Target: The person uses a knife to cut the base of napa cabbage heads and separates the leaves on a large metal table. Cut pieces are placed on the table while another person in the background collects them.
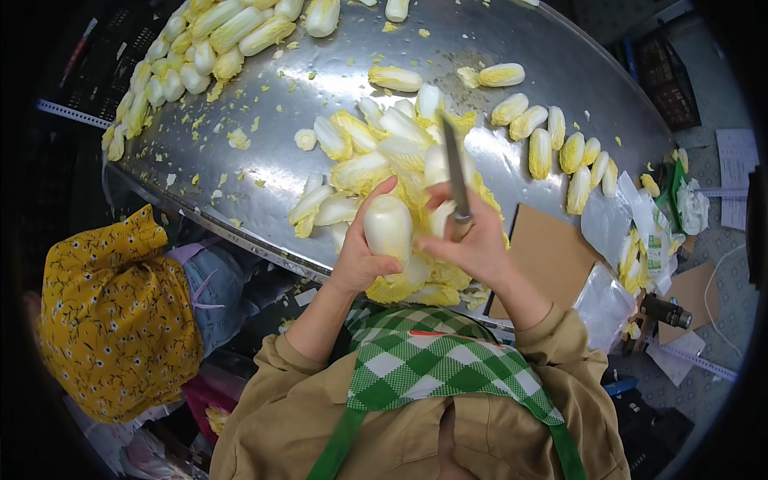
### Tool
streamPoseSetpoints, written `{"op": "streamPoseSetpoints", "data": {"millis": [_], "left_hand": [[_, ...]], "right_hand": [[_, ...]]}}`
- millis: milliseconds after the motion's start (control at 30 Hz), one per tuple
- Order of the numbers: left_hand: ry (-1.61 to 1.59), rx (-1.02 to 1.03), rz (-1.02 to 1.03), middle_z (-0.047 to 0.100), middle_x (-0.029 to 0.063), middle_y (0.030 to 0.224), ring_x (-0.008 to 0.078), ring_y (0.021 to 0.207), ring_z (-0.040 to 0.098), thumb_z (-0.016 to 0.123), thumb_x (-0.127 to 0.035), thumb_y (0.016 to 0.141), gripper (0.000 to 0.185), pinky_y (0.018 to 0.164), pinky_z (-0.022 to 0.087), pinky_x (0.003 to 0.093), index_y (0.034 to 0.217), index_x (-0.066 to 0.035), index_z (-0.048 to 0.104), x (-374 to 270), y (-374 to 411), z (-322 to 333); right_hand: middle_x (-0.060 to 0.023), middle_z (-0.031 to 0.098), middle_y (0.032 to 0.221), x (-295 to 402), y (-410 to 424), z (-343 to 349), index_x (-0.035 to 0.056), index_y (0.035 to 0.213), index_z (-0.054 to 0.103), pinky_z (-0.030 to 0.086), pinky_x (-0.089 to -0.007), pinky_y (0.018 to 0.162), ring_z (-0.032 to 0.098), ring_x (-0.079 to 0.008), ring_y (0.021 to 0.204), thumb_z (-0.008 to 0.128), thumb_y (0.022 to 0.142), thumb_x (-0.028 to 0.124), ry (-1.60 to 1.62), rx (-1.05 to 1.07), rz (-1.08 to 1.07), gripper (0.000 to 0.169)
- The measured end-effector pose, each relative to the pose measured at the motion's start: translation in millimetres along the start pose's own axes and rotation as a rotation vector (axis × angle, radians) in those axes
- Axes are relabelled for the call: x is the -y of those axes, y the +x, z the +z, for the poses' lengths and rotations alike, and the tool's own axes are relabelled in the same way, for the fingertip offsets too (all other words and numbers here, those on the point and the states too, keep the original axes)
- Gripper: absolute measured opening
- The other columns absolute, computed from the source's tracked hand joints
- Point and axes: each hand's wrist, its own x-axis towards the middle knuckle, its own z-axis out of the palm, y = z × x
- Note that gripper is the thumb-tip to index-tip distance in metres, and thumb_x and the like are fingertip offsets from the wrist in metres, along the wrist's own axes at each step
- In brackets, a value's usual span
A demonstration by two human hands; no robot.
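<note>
My left hand (355, 259) grips a trimmed napa cabbage head (389, 228), its white base pointing away from me. In my right hand (474, 240) is a knife (457, 168), its blade raised and pointing away. A pale piece of cabbage leaf (441, 221) shows by the right fingers; whether they hold it I cannot tell. Beneath both hands lies a heap of loose napa cabbage leaves (360, 171), white ribs and yellow edges mixed. A cut cabbage stub (305, 140) sits at the heap's left side.
Many cabbage heads (222, 30) are piled at the table's far left. Several more (540, 153) lie in a row on the right of the metal table (270, 150). Cardboard (543, 258) and plastic bags (606, 300) are at right. Another person in a yellow floral top (120, 324) stands left.
</note>
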Motion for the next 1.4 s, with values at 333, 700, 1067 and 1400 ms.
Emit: {"op": "streamPoseSetpoints", "data": {"millis": [333,700,1067,1400], "left_hand": [[0.439,0.027,0.176,0.045,0.0052,0.114,0.0164,0.107,0.048,0.088,-0.024,0.058,0.097,0.094,0.038,0.0282,0.140,-0.004,0.040,-6,2,-4],[-0.285,-0.167,-0.003,0.059,0.0086,0.112,0.0175,0.100,0.059,0.076,-0.047,0.073,0.085,0.087,0.050,0.0347,0.135,-0.004,0.038,-6,5,-5],[0.140,-0.051,0.186,0.052,0.0038,0.113,0.0148,0.104,0.054,0.086,-0.030,0.064,0.076,0.089,0.046,0.0293,0.124,-0.004,0.048,1,5,0],[0.198,0.053,0.220,0.048,0.0054,0.117,0.0167,0.109,0.051,0.078,-0.029,0.076,0.065,0.096,0.041,0.0302,0.126,-0.001,0.048,5,7,-7]], "right_hand": [[-0.0071,0.060,0.085,6,-9,13,0.0043,0.112,0.055,0.048,-0.0257,0.059,0.056,-0.0126,0.063,0.063,0.068,0.002,-0.143,0.027,-0.086,0.045],[-0.0100,0.060,0.087,-26,20,-17,0.0056,0.106,0.057,0.049,-0.0282,0.070,0.060,-0.0180,0.075,0.063,0.069,0.001,-0.318,-0.223,-0.019,0.037],[-0.0012,0.058,0.086,2,2,11,0.0040,0.107,0.056,0.039,-0.0213,0.054,0.049,-0.0064,0.061,0.070,0.065,0.003,-0.091,0.048,-0.098,0.044],[-0.0100,0.060,0.090,2,-1,6,0.0026,0.106,0.056,0.048,-0.0299,0.064,0.059,-0.0229,0.071,0.064,0.062,0.001,-0.148,0.035,-0.127,0.045]]}}
